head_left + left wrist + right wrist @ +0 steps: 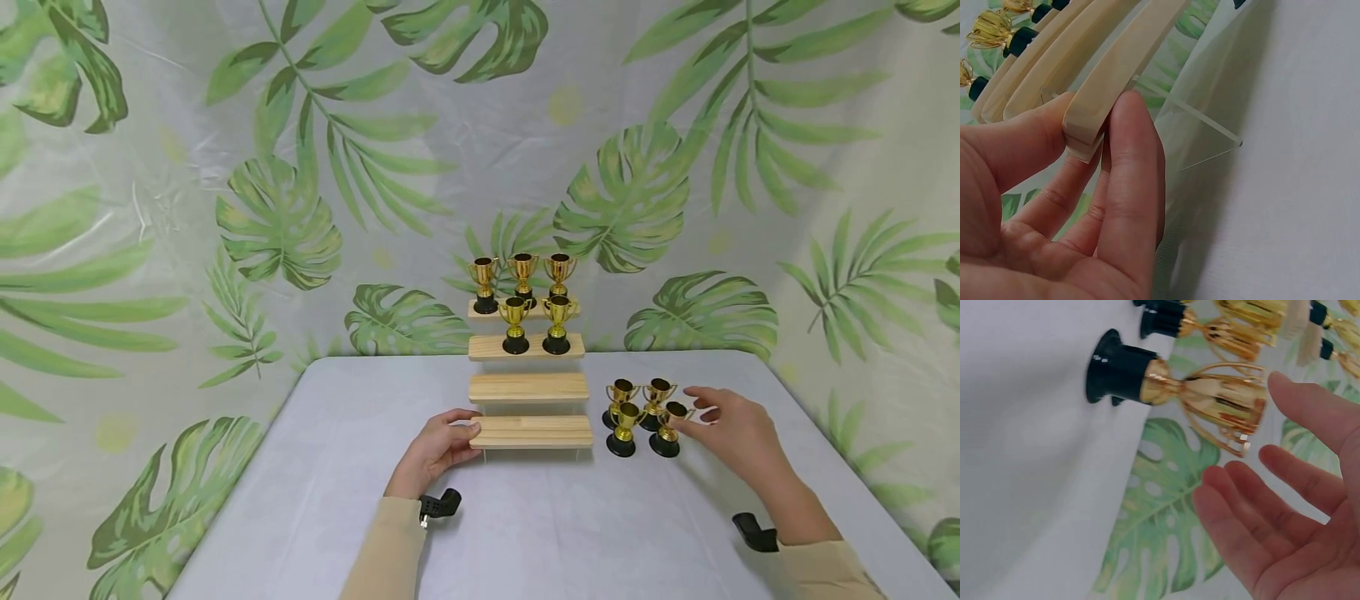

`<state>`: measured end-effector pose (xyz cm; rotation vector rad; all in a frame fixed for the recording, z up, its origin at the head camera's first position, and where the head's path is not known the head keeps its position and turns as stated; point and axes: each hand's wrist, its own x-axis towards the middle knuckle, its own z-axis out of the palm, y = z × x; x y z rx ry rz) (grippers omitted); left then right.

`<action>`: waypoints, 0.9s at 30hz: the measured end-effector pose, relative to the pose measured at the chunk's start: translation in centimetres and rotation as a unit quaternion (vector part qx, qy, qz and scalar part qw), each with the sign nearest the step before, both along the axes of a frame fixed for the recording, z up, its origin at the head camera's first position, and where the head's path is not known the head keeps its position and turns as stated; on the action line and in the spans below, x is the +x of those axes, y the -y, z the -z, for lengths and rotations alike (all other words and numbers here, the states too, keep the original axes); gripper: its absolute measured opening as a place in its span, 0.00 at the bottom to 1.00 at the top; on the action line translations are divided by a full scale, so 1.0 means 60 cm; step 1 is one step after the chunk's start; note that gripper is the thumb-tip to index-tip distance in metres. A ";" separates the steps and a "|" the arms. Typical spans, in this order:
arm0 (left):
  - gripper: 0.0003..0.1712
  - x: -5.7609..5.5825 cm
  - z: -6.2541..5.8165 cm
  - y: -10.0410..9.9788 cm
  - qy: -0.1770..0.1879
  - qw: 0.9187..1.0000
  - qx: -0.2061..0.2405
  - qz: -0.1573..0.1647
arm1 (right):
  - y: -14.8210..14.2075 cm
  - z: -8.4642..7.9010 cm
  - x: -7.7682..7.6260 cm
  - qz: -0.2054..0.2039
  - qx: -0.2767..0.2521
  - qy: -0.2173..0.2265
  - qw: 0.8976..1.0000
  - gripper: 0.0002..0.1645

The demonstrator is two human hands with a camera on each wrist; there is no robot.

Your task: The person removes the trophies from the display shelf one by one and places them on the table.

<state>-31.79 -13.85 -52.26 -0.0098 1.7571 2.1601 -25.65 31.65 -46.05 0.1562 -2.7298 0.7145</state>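
Note:
My left hand [438, 448] grips the left end of the lowest board of a stepped wooden display stand [532, 429], thumb on the board's end and fingers under it in the left wrist view. At the right of the stand, my right hand [741, 429] reaches around a small gold trophy cup [666, 442] with a black base. In the right wrist view its fingers are spread, with the thumb tip right by the rim of that trophy cup [1225, 403]. The cup stands upright at the front right of a small group.
Other trophy cups [622, 437] stand close beside it. Three trophy cups [485, 283] line the stand's top board, and two trophy cups [557, 321] stand on the board below. Thin clear legs [1191, 112] support the stand on a white-covered table [360, 417]. A leaf-print curtain [495, 167] hangs behind.

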 end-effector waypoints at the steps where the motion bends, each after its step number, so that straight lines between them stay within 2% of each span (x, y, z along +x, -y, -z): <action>1: 0.24 0.000 -0.001 0.000 0.000 1.000 0.000 -0.001 | 0.001 -0.004 0.002 0.000 0.001 -0.001 1.000 0.43; 11: 0.23 -0.002 0.002 -0.002 0.008 1.000 -0.012 -0.018 | 0.008 -0.026 0.014 -0.001 0.001 -0.005 1.000 0.42; 19: 0.21 -0.002 -0.001 -0.004 0.012 1.000 0.004 -0.019 | 0.013 -0.046 0.023 -0.003 -0.003 -0.034 0.999 0.38; 27: 0.21 0.000 -0.006 -0.004 0.013 1.000 -0.005 -0.013 | 0.024 -0.061 0.028 0.001 -0.011 -0.058 0.998 0.37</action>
